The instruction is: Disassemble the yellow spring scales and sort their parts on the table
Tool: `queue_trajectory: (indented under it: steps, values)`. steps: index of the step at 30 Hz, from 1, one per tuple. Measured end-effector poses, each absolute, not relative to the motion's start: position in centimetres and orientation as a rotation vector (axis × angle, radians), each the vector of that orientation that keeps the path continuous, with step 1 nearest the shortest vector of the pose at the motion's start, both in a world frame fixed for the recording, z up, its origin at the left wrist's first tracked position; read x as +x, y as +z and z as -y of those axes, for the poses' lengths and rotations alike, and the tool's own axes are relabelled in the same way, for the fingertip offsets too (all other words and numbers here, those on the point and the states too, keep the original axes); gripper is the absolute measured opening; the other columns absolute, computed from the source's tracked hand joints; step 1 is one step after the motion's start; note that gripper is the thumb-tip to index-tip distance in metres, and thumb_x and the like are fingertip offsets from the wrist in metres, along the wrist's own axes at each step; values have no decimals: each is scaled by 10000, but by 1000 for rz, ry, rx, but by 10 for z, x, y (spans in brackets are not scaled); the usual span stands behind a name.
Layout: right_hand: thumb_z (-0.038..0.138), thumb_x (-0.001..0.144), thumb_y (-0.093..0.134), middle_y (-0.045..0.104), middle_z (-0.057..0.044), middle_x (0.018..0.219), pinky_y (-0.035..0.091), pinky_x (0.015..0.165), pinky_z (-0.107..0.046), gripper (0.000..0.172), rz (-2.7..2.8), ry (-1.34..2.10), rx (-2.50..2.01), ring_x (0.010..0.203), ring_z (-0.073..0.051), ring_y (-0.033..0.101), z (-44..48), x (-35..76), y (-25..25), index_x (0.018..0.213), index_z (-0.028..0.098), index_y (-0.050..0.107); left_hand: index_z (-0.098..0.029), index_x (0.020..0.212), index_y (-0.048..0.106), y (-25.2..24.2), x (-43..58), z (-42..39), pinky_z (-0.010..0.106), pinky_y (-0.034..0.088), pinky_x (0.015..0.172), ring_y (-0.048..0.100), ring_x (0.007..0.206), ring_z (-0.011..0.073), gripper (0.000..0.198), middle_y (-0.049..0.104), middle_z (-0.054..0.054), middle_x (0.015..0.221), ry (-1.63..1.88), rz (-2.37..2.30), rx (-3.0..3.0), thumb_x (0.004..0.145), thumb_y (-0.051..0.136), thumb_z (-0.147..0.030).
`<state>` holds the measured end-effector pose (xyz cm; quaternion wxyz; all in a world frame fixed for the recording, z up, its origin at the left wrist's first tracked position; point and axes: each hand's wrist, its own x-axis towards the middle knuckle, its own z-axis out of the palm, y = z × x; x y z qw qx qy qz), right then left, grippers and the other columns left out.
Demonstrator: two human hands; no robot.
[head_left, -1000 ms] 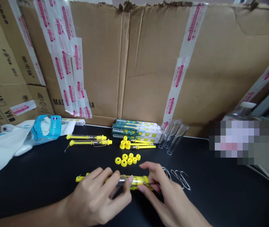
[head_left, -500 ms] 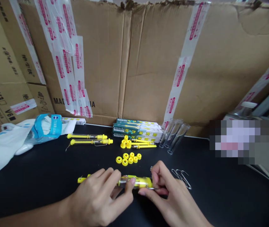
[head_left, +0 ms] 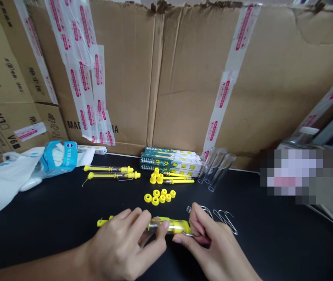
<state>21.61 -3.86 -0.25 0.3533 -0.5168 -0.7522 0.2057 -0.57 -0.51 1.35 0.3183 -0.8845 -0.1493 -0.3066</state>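
Along the near edge of the black table (head_left: 52,218), I read two hands working over one yellow-capped clear tube (head_left: 169,226). The tube is held roughly level, and its capped left end projects past the left hand (head_left: 122,244). That hand is closed around the tube, with the thumb and fingers grasping it near the middle. The right hand (head_left: 203,244) is pinched at the tube's right end, with the thumb and forefinger closed on a thin wire (head_left: 191,234) (too fine at this range for me to trace where it goes). Just beyond that hand, wire hooks (head_left: 227,221) lie together in a loose group.

Farther back, yellow caps (head_left: 158,196) form a small cluster at table center. Behind them are two more tubes (head_left: 110,172) on the left, yellow rods (head_left: 172,178) in the middle, and stacked green-and-white boxes (head_left: 169,159) against the backdrop. Three clear sleeves (head_left: 216,168) lean side by side right of the boxes. A white bag (head_left: 5,179) and a blue packet (head_left: 59,156) sit at far left, and taped cardboard (head_left: 125,78) stands behind everything.
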Motion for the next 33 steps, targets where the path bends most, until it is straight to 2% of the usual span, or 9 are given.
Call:
queue_trajectory:
  steps: [6, 10, 13, 15, 18, 24, 28, 31, 33]
  values:
    - [309, 907, 577, 351, 110, 573, 324, 422, -187, 364, 1985, 492, -1339, 460, -88, 358, 37, 217, -5, 733, 265, 260, -112, 990, 649, 15, -6, 3, 250, 476, 453, 591, 537, 161, 219, 546, 5, 610, -815, 373, -2322, 820, 550, -15]
    - [241, 937, 522, 635, 43, 706, 511, 501, -205, 112, 2085, 394, -1294, 556, -136, 632, 33, 218, -7, 1010, 250, 436, -118, 985, 657, 13, -6, 2, 245, 461, 428, 573, 495, 153, 203, 553, 2, 600, -811, 400, -2322, 819, 580, -28]
    - [175, 959, 444, 733, -95, 1021, 602, 718, -321, 316, 2251, 148, -1170, 844, -221, 737, 32, 219, -7, 1271, 215, 421, -123, 966, 669, 13, -6, 3, 271, 475, 409, 620, 518, 196, 187, 624, 50, 636, -793, 379, -2301, 824, 572, -49]
    - [141, 951, 416, 724, -126, 1085, 607, 766, -363, 375, 2275, 102, -1152, 909, -244, 735, 34, 219, -5, 1321, 204, 404, -120, 955, 674, 13, -6, 4, 284, 486, 402, 637, 524, 212, 182, 655, 76, 659, -783, 369, -2297, 830, 559, -54]
    - [152, 924, 473, 730, -82, 976, 616, 697, -314, 362, 2157, 304, -1269, 831, -216, 736, 39, 218, -2, 1277, 221, 438, -112, 971, 677, 14, -6, 5, 292, 503, 407, 643, 522, 215, 210, 660, 77, 649, -760, 356, -2328, 811, 561, -38]
    - [212, 931, 517, 664, 35, 693, 554, 540, -220, 170, 2055, 606, -1281, 583, -141, 663, 39, 217, -2, 1097, 234, 492, -112, 975, 677, 14, -6, 6, 297, 492, 390, 643, 515, 224, 207, 666, 83, 645, -763, 315, -2341, 817, 554, -59]
    - [250, 939, 561, 667, 29, 750, 538, 553, -237, 193, 2126, 459, -1296, 592, -141, 654, 33, 221, -4, 1110, 244, 473, -109, 957, 677, 15, -7, 3, 283, 477, 387, 619, 495, 206, 196, 638, 58, 611, -800, 340, -2340, 790, 599, -46]
    - [307, 971, 544, 656, 0, 820, 534, 599, -263, 96, 2219, 272, -1289, 662, -155, 663, 33, 223, -2, 981, 241, 476, -106, 972, 678, 14, -8, 1, 272, 463, 385, 603, 488, 190, 220, 634, 51, 622, -799, 357, -2323, 769, 639, -32]
    - [342, 1011, 463, 624, -8, 794, 505, 566, -273, 166, 2289, 99, -1251, 648, -161, 648, 34, 224, 2, 884, 235, 466, -104, 981, 679, 14, -8, -1, 270, 462, 390, 601, 492, 186, 216, 632, 49, 628, -793, 359, -2312, 778, 648, -36]
